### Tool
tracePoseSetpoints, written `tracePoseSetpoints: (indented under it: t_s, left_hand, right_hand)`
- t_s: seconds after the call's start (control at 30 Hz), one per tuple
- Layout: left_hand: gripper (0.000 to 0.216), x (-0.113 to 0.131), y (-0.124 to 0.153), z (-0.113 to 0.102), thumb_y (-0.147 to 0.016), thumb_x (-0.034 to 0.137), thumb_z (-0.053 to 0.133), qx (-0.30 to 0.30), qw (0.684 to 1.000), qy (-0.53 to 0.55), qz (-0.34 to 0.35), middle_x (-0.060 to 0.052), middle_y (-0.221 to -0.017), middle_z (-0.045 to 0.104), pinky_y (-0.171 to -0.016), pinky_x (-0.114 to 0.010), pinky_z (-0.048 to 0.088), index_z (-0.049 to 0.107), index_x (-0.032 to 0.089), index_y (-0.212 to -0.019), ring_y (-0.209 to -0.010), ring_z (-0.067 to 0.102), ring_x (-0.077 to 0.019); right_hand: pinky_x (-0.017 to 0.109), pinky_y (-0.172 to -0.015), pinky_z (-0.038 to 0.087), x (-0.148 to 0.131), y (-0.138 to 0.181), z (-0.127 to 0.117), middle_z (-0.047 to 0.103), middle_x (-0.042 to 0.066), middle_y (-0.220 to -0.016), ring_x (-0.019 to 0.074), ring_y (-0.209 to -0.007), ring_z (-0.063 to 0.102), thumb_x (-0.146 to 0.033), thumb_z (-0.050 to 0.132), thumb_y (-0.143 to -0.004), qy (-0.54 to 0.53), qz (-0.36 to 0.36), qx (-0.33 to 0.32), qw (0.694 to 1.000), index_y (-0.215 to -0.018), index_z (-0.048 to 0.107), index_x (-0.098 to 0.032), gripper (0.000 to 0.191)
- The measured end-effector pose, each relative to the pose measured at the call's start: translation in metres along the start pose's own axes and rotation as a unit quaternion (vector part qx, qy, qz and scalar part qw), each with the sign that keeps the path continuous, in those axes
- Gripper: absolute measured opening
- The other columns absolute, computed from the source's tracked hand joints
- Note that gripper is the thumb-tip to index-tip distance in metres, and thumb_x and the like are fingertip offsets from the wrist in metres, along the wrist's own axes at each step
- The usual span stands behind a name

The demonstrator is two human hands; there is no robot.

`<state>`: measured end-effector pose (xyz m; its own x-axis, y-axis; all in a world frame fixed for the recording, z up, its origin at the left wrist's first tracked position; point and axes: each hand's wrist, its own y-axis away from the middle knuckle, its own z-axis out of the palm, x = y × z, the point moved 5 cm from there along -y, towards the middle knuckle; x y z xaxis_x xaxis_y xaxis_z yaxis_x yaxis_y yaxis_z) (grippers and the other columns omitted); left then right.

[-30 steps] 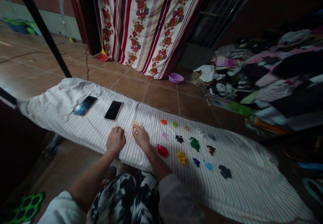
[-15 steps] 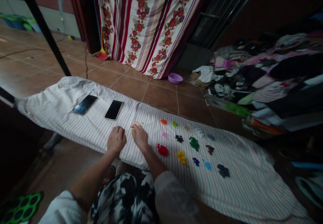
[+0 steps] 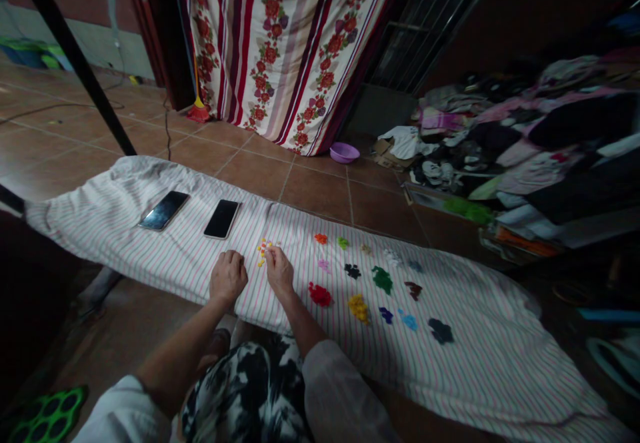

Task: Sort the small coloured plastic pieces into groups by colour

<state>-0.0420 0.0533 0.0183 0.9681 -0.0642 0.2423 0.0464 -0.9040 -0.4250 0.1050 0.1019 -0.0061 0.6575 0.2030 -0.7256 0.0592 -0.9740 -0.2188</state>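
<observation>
two dark phones (image 3: 164, 210) lie on a striped cloth (image 3: 150, 256) spread over the floor, well to the left of a scatter of small yellow pieces (image 3: 263, 248). nearer those pieces, the left hand (image 3: 228, 276) rests on the cloth, fingers curled into a loose empty fist. the right hand (image 3: 280, 272) sits just below them, fingertips pinched, seemingly on one piece, though dim light blurs it. to the right of the yellow pieces lie sorted colour piles, red (image 3: 320, 294) nearest.

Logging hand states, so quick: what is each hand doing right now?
Left hand: curled shut, resting on the striped cloth, nothing visibly held.
Right hand: fingertips at the small yellow pieces; grip cannot be told.
</observation>
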Motion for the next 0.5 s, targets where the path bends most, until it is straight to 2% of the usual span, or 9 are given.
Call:
tracePoseSetpoints:
  t_s: [0.27, 0.5]
  left_hand:
    - [0.012, 0.002, -0.001, -0.003, -0.081, 0.015, 0.045, 0.001, 1.000, -0.009, 0.005, -0.009, -0.087, 0.058, -0.079, -0.037, 0.041, 0.055, 0.021, -0.083, -0.088, 0.050, -0.0244]
    - [0.010, 0.003, -0.001, -0.005, -0.082, 0.018, 0.045, 0.007, 1.000, -0.017, 0.009, -0.009, -0.086, 0.058, -0.078, -0.036, 0.042, 0.054, 0.020, -0.081, -0.086, 0.051, -0.0239]
  right_hand:
    - [0.025, -0.082, 0.047, -0.006, 0.001, -0.004, 0.070, 0.003, -0.099, 0.0144, -0.089, 0.064, -0.025, 0.046, -0.090, 0.008, 0.003, 0.006, 1.000, -0.103, 0.059, -0.021, 0.019]
    - [0.027, -0.087, 0.046, -0.011, 0.002, -0.010, 0.067, 0.005, -0.099, 0.0163, -0.093, 0.061, -0.019, 0.049, -0.085, 0.023, 0.002, 0.019, 1.000, -0.104, 0.060, -0.020, 0.022]
